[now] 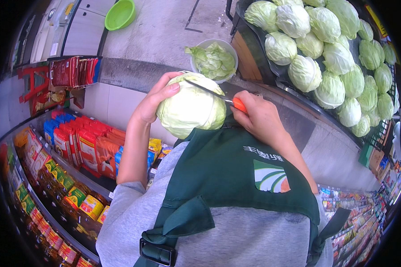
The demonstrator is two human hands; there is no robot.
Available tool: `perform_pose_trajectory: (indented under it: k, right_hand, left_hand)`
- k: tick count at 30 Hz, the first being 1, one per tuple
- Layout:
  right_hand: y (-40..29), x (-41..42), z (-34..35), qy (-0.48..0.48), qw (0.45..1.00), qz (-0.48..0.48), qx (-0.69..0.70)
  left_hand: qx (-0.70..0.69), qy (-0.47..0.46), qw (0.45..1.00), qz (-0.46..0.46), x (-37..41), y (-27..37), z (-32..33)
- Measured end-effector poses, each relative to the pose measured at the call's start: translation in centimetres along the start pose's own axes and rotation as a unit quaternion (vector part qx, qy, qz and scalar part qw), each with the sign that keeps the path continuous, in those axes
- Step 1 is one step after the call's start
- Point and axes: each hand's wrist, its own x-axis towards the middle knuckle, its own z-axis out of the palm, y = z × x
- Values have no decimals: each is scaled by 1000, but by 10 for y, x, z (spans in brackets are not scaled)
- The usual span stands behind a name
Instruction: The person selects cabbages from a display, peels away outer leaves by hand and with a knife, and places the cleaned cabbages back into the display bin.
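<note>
A pale green cabbage head is held up in front of my chest. My left hand grips its left side, thumb on the upper face and fingers around the far edge. In my right hand is a knife with an orange handle. Its dark, narrow blade lies across the upper part of the cabbage, the tip pointing up and left. Whether the edge has entered the leaves I cannot tell. Beyond the cabbage, a round whitish tub on the floor holds loose cabbage leaves.
A dark display stand piled with cabbages is at the right. At the far left floor sits a green plastic basin. Shelves with red packages and oil bottles run along my left. More stocked shelves are behind right.
</note>
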Motion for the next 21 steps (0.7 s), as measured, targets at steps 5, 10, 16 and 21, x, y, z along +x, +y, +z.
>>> perform_pose_trajectory:
  k: [5, 10, 16, 21]
  right_hand:
    - [2, 2, 3, -58, 993, 85, -50]
    - [12, 7, 13, -60, 990, 114, -64]
    - [37, -1, 39, -38, 974, 177, -134]
    - [141, -42, 44, -64, 909, 360, -202]
  left_hand:
    - [29, 18, 999, 4, 0, 10, 12]
    - [77, 26, 996, 36, -2, 13, 17]
    - [38, 47, 998, 30, -4, 7, 12]
    - [16, 5, 992, 126, -21, 10, 18]
